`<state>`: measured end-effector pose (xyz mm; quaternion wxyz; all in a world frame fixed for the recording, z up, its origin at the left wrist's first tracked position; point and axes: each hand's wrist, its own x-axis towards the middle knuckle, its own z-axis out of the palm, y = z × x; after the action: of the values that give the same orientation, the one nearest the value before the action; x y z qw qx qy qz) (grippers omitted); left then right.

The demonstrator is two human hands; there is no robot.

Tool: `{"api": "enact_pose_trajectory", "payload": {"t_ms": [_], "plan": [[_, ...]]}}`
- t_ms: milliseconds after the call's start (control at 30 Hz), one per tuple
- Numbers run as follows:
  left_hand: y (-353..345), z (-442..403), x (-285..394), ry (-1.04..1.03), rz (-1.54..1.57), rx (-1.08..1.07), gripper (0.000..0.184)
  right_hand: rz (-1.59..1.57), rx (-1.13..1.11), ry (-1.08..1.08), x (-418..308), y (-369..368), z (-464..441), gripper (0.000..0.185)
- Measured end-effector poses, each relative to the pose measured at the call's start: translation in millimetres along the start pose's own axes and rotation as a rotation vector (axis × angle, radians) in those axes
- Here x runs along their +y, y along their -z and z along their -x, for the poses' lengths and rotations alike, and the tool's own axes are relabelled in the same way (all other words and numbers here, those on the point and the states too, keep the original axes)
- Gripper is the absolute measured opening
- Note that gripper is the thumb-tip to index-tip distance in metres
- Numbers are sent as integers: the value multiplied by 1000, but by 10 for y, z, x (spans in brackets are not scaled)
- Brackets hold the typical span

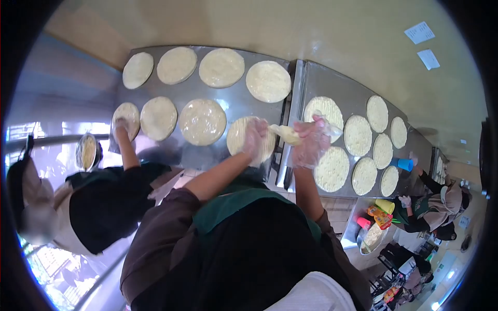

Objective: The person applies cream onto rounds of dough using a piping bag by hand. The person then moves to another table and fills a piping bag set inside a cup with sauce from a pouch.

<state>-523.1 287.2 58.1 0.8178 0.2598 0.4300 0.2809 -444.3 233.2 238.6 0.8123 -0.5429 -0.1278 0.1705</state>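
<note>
My left hand (254,139), in a clear plastic glove, is over a round flat dough (238,137) with ridged lines on its top. Its fingers are curled at the narrow end of what looks like a clear piping bag (286,133) with a pale yellowish filling. My right hand (310,141), also gloved, is closed around the bag's wider part, and loose plastic sticks out past the fingers. Beneath and behind that hand lies another dough round (322,105), partly covered. A glossy dough round (203,122) is just left of my left hand.
Several more dough rounds lie on two metal worktops (306,78), split by a raised seam. At left, a co-worker's hand (122,127) touches a round near a metal bowl (89,152). At right, another person stands by a blue cup (405,164) and a large bowl (371,239).
</note>
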Motion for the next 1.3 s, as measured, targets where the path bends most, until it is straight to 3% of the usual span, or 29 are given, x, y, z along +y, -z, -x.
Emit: {"api": "enact_pose_trajectory", "payload": {"t_ms": [133, 233, 267, 367, 500, 600, 633, 733, 833, 933, 1033, 1067, 1167, 1200, 1267, 1300], "plan": [[-204, -1433, 699, -643, -820, 9, 50, 43, 20, 87, 22, -159, -401, 29], [-675, -2297, 1024, -798, -1487, -343, 60, 58, 85, 86, 168, -147, -549, 27], [-825, -2529, 1051, -816, -1698, -496, 64, 95, 98, 85, 235, -112, -575, 28], [-1130, -2967, 910, -841, -1882, -722, 61, 169, 133, 42, 438, 58, -600, 28], [-1354, -3149, 797, -596, -2083, -717, 68, 210, 130, -3, 615, 320, -657, 27], [-1240, -3159, 770, -563, -2107, -650, 72, 182, 103, -52, 676, 466, -735, 27], [-1176, -3141, 784, -676, -2132, -621, 75, 161, 114, -87, 658, 451, -763, 26], [-1066, -3010, 882, -433, -2158, -607, 76, 129, 86, -101, 613, 448, -845, 26], [-956, -2838, 890, -326, -2030, -470, 73, 94, 80, -156, 581, 403, -908, 26], [-797, -2691, 901, -431, -1863, -482, 67, 100, 60, -176, 611, 361, -941, 26], [-584, -2084, 952, -590, -1393, -193, 73, 46, 7, -163, 653, 250, -977, 26], [-466, -1846, 817, -572, -1214, -9, 62, 27, 0, -158, 673, 176, -986, 25], [-119, -900, 398, -115, -511, 70, 59, -31, -47, -174, 776, -56, -950, 25], [-332, -593, 457, 290, 151, 97, 58, -55, -81, -197, 830, -116, -922, 25], [-657, -251, 744, 433, 695, -79, 54, -81, -71, -270, 981, -222, -829, 26], [-717, -236, 863, 435, 735, -79, 51, -83, -28, -318, 1102, -247, -754, 26]]}}
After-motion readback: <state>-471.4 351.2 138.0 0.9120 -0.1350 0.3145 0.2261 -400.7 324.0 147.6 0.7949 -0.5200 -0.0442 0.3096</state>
